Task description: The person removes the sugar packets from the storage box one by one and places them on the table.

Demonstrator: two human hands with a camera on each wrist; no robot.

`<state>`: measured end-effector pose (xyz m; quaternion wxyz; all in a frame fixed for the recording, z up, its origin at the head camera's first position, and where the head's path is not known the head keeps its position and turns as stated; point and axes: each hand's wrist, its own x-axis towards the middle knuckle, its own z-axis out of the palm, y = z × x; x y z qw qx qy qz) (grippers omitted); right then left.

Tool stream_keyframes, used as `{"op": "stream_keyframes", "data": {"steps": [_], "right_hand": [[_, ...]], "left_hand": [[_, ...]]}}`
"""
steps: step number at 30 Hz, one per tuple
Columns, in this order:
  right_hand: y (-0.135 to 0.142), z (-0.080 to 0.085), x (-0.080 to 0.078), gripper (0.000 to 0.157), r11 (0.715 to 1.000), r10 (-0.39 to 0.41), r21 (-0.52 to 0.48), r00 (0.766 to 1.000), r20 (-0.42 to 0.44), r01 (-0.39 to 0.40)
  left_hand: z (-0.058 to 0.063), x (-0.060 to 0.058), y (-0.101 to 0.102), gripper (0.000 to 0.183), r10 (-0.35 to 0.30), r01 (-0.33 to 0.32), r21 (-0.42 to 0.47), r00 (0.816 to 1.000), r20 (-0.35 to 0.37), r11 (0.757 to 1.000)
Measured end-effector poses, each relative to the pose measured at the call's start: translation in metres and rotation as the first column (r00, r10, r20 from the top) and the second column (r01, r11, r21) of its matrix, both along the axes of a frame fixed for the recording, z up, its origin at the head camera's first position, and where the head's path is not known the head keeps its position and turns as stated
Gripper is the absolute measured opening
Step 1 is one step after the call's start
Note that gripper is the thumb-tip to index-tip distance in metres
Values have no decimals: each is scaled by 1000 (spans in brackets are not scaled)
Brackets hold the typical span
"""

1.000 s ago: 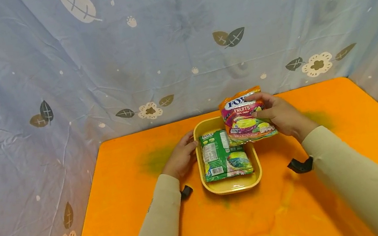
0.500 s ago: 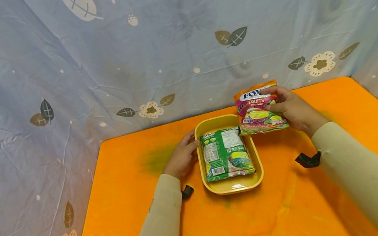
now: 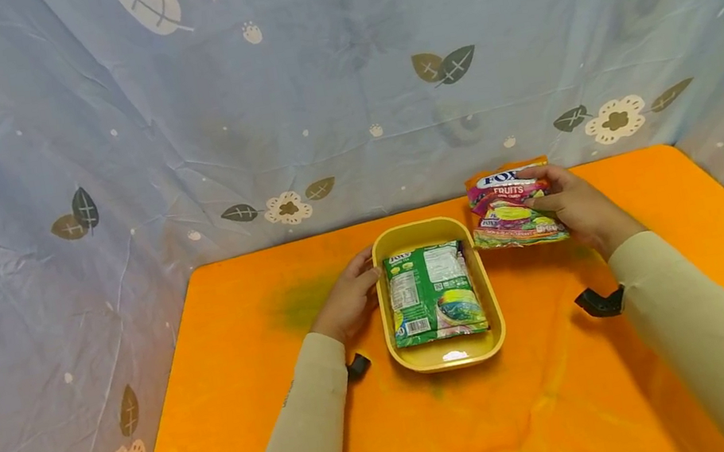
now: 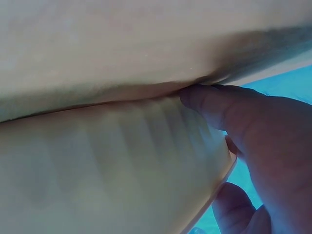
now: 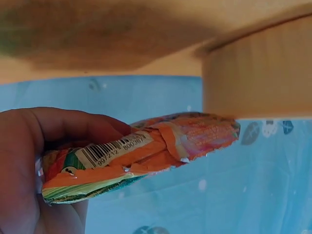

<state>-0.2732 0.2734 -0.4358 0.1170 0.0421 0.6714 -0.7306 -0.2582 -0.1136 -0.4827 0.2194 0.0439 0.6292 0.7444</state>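
Observation:
My right hand (image 3: 579,204) grips a bag of fruit candy (image 3: 511,212) by its right edge, its front label facing up toward me. In the right wrist view the candy bag (image 5: 146,148) shows its orange back with a barcode. Just to its left on the table stands a yellow tray (image 3: 449,356) with rounded corners. A green candy bag (image 3: 428,295) lies flat in the tray, with a bit of another wrapper showing at its right edge. My left hand (image 3: 349,297) rests against the tray's left side, fingertips on the outer wall (image 4: 122,161).
An orange cloth (image 3: 282,434) covers the table. Behind and at both sides hangs a blue curtain (image 3: 323,87) with leaves and flowers. Black mounts (image 3: 601,302) stick out at both wrists.
The right hand has carried the fruit candy bag to the right, away from over the tray, uncovering the green bag's upper right. The left hand has stayed at the tray's side.

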Motion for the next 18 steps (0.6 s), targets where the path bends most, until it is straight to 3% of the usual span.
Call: {"op": "stream_keyframes", "data": {"steps": [5,10,18], "right_hand": [[4,-12,0,51,1000,10,4,1000,-2,-10],[6,-28,-3,48,991,75,115,996,-46,-70],[-2,-33,-9,44,922,106,382,991,-79,-68]], "left_hand": [[0,0,-1,45,-2,2,-11,1000,-11,1000],[0,0,-2,44,-11,11,-10,1000,-12,1000],[3,1,-1,43,-22,21,-35,1000,-18,999]]}}
